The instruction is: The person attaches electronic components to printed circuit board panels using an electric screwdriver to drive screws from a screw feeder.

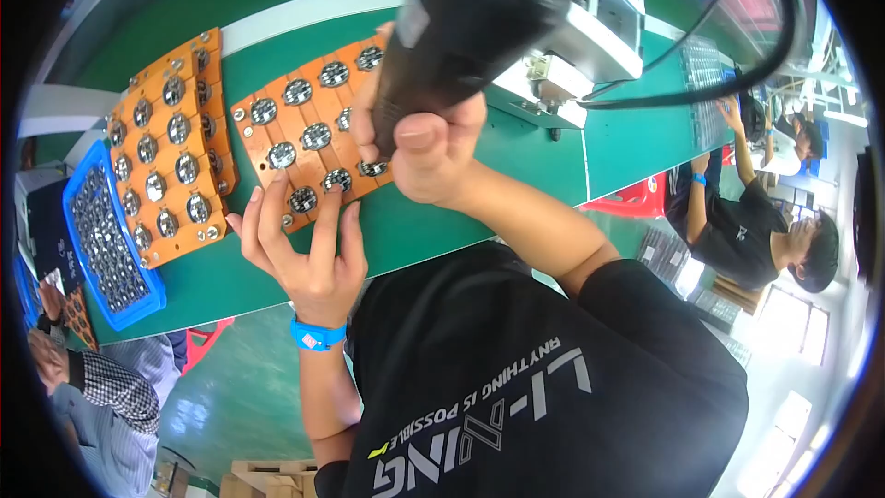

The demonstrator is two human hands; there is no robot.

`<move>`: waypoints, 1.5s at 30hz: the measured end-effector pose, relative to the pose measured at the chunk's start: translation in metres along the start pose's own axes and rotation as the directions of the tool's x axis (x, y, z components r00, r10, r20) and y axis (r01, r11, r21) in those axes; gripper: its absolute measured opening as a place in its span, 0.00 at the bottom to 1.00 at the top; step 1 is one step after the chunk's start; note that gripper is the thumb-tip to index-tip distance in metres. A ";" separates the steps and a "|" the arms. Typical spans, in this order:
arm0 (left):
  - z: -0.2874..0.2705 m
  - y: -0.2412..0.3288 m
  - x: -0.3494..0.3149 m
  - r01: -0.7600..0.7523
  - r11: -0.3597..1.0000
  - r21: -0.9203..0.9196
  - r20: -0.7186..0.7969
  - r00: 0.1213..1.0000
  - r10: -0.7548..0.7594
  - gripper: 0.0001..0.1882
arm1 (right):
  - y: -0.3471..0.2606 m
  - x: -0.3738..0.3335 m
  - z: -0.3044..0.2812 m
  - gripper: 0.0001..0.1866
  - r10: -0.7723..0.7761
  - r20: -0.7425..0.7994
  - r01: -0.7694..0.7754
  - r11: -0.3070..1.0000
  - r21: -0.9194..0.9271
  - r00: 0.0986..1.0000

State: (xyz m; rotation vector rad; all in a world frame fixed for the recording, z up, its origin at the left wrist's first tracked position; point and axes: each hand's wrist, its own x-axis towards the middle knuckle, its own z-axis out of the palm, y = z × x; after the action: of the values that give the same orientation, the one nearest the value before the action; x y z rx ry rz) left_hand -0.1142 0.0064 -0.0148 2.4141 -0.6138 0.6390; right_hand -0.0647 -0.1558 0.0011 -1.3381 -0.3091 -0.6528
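Note:
My right hand (435, 155) is closed round a thick black electric screwdriver (461, 37). Its narrow end points down at the near right part of an orange fixture board (300, 136), and the hand hides the tip. Round black-and-silver parts, small circuit boards by their look, sit in rows in the board's recesses. My left hand (312, 254) lies spread at the board's near edge, fingertips touching it beside the nearest round parts (302, 200). Nothing is held in that hand, and a blue band (318, 336) circles its wrist.
Left of the board stand stacked orange fixture boards (159, 143) filled with round parts, beside a blue tray (152, 300) of similar parts. A white machine (604, 32) and a black cable (682, 100) are at right. Co-workers sit at the far left and right of the green table (544, 161).

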 end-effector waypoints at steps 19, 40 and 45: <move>0.001 -0.006 -0.003 0.015 1.000 0.007 0.053 0.999 -0.015 0.09 | -0.079 0.032 -0.099 0.42 -0.197 -0.359 0.002 0.879 -0.477 0.912; -0.003 -0.013 0.003 0.124 0.981 -0.147 0.117 0.987 -0.107 0.17 | -0.019 -0.012 0.036 0.49 0.273 -0.002 -0.272 0.958 0.094 0.962; -0.003 -0.013 0.003 0.138 0.983 -0.124 0.124 0.985 -0.123 0.11 | -0.016 -0.015 0.038 0.49 0.275 0.039 -0.277 0.959 0.054 0.961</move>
State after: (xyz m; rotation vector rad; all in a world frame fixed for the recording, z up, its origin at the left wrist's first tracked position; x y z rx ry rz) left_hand -0.1059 0.0167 -0.0164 2.3552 -0.5219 0.3936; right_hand -0.0802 -0.1172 0.0138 -1.3057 -0.1607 -0.3860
